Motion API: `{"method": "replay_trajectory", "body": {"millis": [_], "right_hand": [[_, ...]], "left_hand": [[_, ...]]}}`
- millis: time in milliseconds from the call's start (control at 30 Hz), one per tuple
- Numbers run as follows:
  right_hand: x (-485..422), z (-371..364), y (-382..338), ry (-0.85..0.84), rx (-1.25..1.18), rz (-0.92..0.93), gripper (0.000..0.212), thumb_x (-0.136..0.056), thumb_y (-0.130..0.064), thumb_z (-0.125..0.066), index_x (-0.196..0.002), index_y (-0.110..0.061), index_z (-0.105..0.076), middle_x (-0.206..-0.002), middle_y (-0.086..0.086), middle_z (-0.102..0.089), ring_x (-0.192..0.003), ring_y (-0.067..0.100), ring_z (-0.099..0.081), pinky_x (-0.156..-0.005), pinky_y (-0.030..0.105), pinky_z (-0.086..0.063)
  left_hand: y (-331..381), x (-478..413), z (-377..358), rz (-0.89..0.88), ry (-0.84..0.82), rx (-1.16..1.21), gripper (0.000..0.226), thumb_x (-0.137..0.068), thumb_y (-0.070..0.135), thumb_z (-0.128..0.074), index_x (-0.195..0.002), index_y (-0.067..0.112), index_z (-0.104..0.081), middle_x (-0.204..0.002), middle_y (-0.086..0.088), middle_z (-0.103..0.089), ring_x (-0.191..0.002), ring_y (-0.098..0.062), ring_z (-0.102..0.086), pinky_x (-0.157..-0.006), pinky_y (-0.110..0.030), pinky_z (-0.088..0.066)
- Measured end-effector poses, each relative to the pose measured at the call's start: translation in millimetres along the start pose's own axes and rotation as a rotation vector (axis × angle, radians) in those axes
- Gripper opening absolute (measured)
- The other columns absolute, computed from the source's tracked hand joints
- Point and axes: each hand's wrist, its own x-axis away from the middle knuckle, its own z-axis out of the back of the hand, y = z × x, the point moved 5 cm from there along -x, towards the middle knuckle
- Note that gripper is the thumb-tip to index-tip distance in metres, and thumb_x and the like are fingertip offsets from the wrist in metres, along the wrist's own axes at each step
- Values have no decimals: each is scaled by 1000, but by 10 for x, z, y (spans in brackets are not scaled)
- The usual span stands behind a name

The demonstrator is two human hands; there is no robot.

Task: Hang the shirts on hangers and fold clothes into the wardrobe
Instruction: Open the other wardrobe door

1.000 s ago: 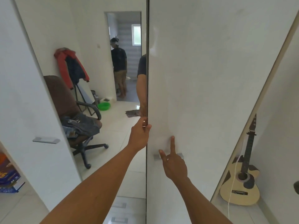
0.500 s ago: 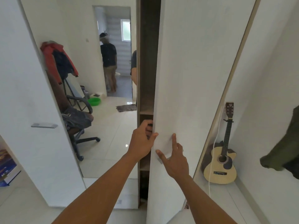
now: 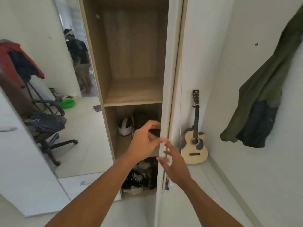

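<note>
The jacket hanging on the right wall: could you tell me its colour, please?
The jacket is olive green, over a dark blue garment; head view.

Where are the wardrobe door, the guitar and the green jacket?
wardrobe door (image 3: 169, 76): head view, on its white panel.
guitar (image 3: 190, 149): head view, on its pale body.
green jacket (image 3: 265, 79): head view, on its hanging cloth.

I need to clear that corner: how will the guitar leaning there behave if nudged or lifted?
The acoustic guitar stands upright on its rounded lower edge, leaning on the wall, so a sideways nudge would probably tip it. Its sound hole shows a hollow body, so likely light for its size, stiff, easily dented.
</note>
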Motion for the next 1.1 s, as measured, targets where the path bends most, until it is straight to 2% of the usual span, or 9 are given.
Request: {"method": "replay_trajectory", "body": {"millis": [133,267,367,433,567,667,900,1000,1100], "right_hand": [[221,499,164,50,23,-42,74,-95,-45,-60,-142,-65,-6,-147,-17,-46,-115,-7,-57,-99,30,-53],[391,899,342,113,67,-74,82,-101,-40,-51,-131,-78,15,-154,-14,-41,-122,10,-59,-99,36,-51],[437,1140,502,115,126,-66,82,-103,-38,-49,-138,-70,17,-159,-18,-32,-126,14,-57,-97,28,-49],[450,1296,622,112,118,-76,78,-102,-35,-52,-151,-55,7,-159,-19,-29,-128,15,-55,-92,18,-47],[450,1604,821,139,23,-104,88,-98,-23,-60,-143,-67,1,-159,-18,-25,-142,5,-32,-114,29,-34],[416,1793,933,143,50,-161,95,-95,-25,-67,-152,-54,2,-146,-30,-30,-136,9,-44,-105,25,-42],[305,2143,1137,68,154,-221,108,-89,-36,-72,-152,-48,15,-153,-13,-42,-118,19,-63,-86,22,-51],[302,2166,1155,52,176,-210,109,-89,-38,-72,-150,-50,17,-156,-14,-37,-121,17,-61,-91,28,-53],[306,2182,1159,62,188,-211,103,-92,-36,-69,-153,-49,13,-154,-15,-39,-117,12,-61,-80,18,-51]], "left_hand": [[276,-13,-535,-6,-20,11,49,-87,16,-75,-130,30,-54,-125,12,-63,-80,-6,-71,-79,-34,-61],[504,-67,-1016,10,-68,-3,65,-92,8,-68,-145,36,-42,-127,5,-63,-82,-10,-72,-83,-32,-60],[664,-183,-1321,-14,-119,-108,68,-94,10,-64,-147,42,-36,-135,5,-60,-98,-17,-68,-91,-33,-58],[730,-262,-1511,-13,-167,-180,70,-97,9,-59,-149,44,-29,-141,6,-55,-110,-20,-63,-98,-35,-54],[803,-422,-1844,-39,-259,-312,74,-100,11,-54,-155,43,-18,-155,6,-35,-132,-23,-49,-110,-33,-44],[834,-569,-2077,-68,-278,-421,79,-100,9,-53,-156,45,-11,-163,11,-8,-147,-23,-28,-111,-28,-39],[792,-806,-2421,-37,-345,-452,98,-93,24,-68,-148,59,5,-163,13,-4,-149,-26,-20,-115,-48,-36],[752,-804,-2451,-33,-338,-409,100,-90,31,-70,-141,67,9,-162,16,-6,-148,-25,-20,-115,-51,-35],[768,-813,-2423,-21,-340,-397,96,-91,34,-69,-145,63,4,-162,17,-5,-149,-25,-20,-116,-47,-35]]}}
